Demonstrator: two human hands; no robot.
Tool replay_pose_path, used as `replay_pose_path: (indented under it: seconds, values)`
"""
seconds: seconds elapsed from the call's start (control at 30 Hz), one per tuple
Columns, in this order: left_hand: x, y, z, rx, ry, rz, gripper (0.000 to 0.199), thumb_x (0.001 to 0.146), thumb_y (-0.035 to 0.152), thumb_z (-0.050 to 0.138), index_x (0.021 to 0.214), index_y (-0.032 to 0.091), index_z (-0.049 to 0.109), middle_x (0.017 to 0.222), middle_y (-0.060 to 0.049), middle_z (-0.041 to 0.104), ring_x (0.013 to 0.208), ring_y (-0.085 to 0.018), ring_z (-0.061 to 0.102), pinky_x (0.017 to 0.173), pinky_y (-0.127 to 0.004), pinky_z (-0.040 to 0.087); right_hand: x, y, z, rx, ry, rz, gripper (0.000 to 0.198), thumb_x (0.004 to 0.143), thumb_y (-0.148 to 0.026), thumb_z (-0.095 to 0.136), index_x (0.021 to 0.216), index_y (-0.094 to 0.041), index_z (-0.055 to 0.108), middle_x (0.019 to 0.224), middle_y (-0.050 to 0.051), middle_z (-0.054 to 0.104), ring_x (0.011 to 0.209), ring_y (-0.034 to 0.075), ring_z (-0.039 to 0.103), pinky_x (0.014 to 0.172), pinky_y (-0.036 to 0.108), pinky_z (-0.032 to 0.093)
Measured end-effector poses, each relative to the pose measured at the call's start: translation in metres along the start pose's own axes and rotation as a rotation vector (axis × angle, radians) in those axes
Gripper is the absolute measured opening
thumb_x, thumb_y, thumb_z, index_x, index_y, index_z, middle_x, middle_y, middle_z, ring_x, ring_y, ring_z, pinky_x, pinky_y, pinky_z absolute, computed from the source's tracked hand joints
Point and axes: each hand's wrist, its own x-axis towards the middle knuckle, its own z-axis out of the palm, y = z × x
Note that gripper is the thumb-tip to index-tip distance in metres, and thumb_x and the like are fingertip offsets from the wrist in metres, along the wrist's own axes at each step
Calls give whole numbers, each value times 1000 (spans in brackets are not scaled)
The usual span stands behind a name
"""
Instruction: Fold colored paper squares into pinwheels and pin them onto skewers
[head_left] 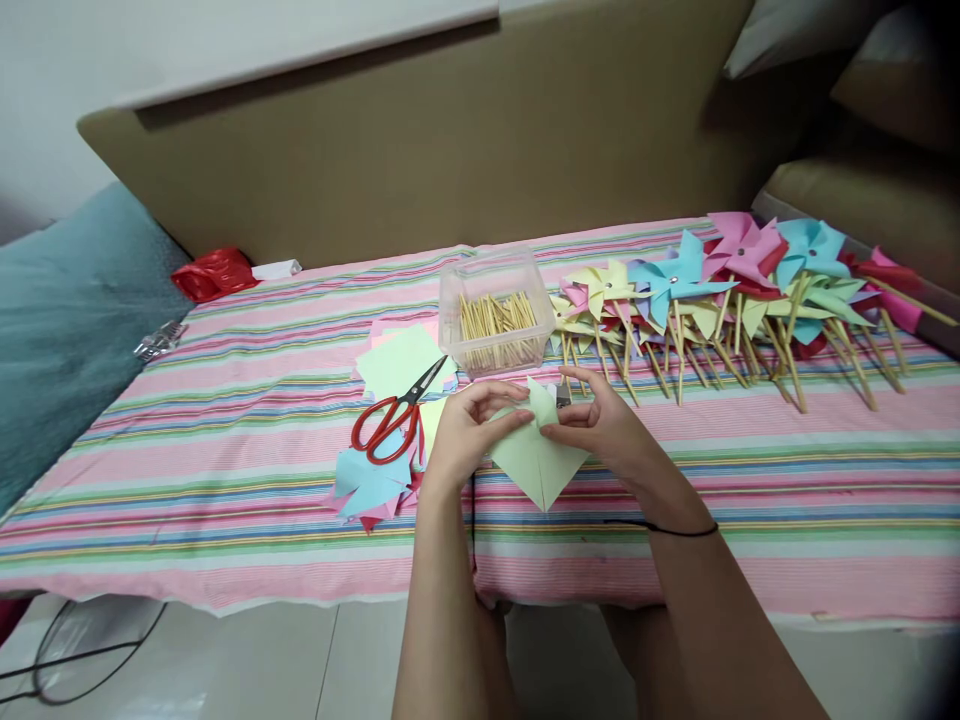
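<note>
A pale green paper square (541, 465) with slits cut in from its corners is between my hands, its far corner curling up. My left hand (478, 425) pinches the left side of it between thumb and fingers. On the other side, my right hand (592, 420) has its thumb on the paper and its fingers curled behind. A small grey object (563, 395) lies by the right fingers, partly hidden. Left of my hands, red-handled scissors (397, 415) rest on loose paper. Cut blue paper (373, 482) lies just below them.
A clear plastic box (495, 330) of thin wooden sticks stands beyond my hands. Several finished paper pinwheels (742, 255) on sticks are heaped at the right. Green and pink sheets (397, 355) are stacked left of the box. A red plastic bag (215, 275) sits at the far left on the striped cloth (247, 440).
</note>
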Motion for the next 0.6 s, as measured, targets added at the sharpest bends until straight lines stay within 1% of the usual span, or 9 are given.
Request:
replay_pose_path:
  seconds: [0.03,0.1,0.2,0.3,0.43,0.6]
  values:
    - [0,-1,0,-7,-9,-23,24,60,22,80,81,19,70,97,-6,69,85,-18,63,73,-29,49,0,0,-1,2,-7,-5,86,63,-24,78,134,-22,30,70,1,72,63,19,67,56,27,48]
    - [-1,-1,-1,8,-35,-45,24,61,22,80,81,19,68,98,-6,69,85,-18,63,71,-29,48,0,1,-2,0,-12,-20,85,64,-24,77,134,-23,30,71,1,72,64,19,67,56,27,48]
    - [-1,-1,-2,54,-66,-3,17,63,22,79,77,18,69,94,-6,69,93,-20,62,80,-31,47,0,0,-3,-2,3,-34,85,65,-25,77,135,-24,30,72,2,72,65,20,67,56,28,49]
    - [-1,-2,-2,98,-77,44,16,64,22,78,77,17,71,93,-7,70,99,-22,62,86,-34,46,-1,-1,-2,-4,43,-39,87,63,-26,78,136,-24,30,70,1,71,64,20,67,57,29,50]
    - [0,-3,0,134,-56,61,16,63,22,79,77,18,71,91,-7,69,97,-22,62,86,-35,46,-1,-2,0,0,85,-40,92,60,-29,79,137,-22,30,69,0,70,64,21,67,57,30,50]
    - [1,-3,2,148,-2,75,16,62,23,79,75,19,71,90,-6,69,92,-22,63,84,-35,47,0,-1,2,26,95,-62,93,61,-30,80,138,-22,29,70,0,71,66,22,67,59,32,51]
